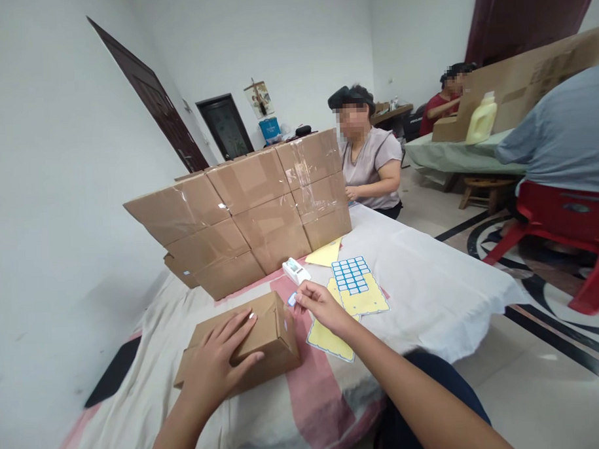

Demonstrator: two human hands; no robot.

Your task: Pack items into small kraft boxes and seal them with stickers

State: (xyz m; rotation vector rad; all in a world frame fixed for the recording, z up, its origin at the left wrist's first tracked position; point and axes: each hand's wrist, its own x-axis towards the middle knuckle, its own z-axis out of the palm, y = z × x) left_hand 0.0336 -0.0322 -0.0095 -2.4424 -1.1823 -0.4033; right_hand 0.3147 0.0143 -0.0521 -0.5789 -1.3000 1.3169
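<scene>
A small brown cardboard box (pixel 268 330) lies on the cloth-covered table (pixel 429 292) in front of me. My left hand (pixel 218 365) rests flat on its top, fingers spread. Just beyond the box's right end, my right hand (pixel 319 302) pinches a small blue-and-white sticker (pixel 292 299). To its right lies a sticker sheet (pixel 351 275) with rows of blue labels, on top of yellow backing sheets (pixel 364 302). A small white device (pixel 296 270) sits beside the sheet.
A wall of several taped cardboard boxes (pixel 252 210) stands across the table. A person in a light shirt (pixel 368 160) sits behind it. Two more people sit at the right, by a green-covered table (pixel 454 155) and a red plastic chair (pixel 565 225).
</scene>
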